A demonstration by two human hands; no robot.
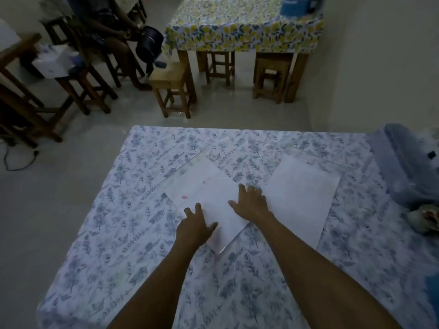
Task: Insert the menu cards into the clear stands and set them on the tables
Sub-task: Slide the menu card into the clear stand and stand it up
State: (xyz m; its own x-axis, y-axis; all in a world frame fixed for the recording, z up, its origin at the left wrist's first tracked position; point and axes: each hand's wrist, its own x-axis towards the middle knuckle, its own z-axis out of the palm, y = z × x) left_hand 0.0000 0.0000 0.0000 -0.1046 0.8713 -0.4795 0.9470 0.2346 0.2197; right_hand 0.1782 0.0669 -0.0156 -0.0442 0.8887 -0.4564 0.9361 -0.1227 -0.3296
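Head view, left hand (194,227), right hand (249,205) spread flat on menu card (221,205)

The counter (147,245) wears a matt printed cloth with a blue leaf pattern. White paper sheets (301,195) on it look smooth and matt; the middle sheet (221,210) shows a clear glossy edge at its near corner. The stools (172,87) are bare wood, and the floor (59,191) is smooth with a faint sheen.
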